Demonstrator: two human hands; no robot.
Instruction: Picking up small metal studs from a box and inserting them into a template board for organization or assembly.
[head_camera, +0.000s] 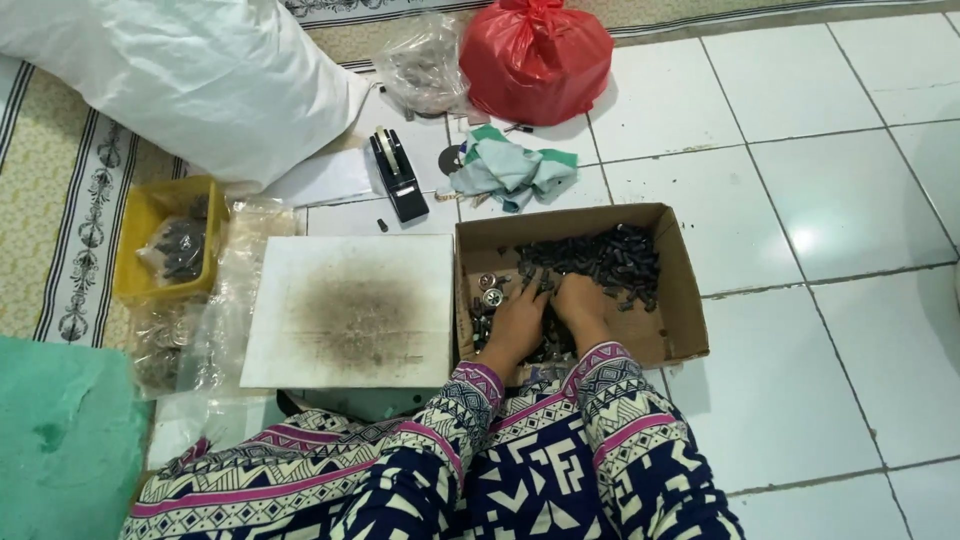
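Observation:
Both my hands are down inside an open cardboard box (680, 300) on the tiled floor. My left hand (518, 318) lies palm down with fingers spread on a heap of small dark metal parts (600, 258), next to a few round silvery pieces (489, 291). Close beside it on the right, my right hand (580, 298) rests with its fingers buried among the dark parts. Whether either hand grips any pieces is hidden. My patterned sleeves reach into the box from below.
A stained white board (350, 310) lies left of the box. Behind it stand a black tape dispenser (397, 172), a crumpled green-white cloth (512, 168), a red plastic bag (535, 58), a clear bag (420, 62) and a big white sack (190, 80). A yellow tray (140, 245) holds dark parts.

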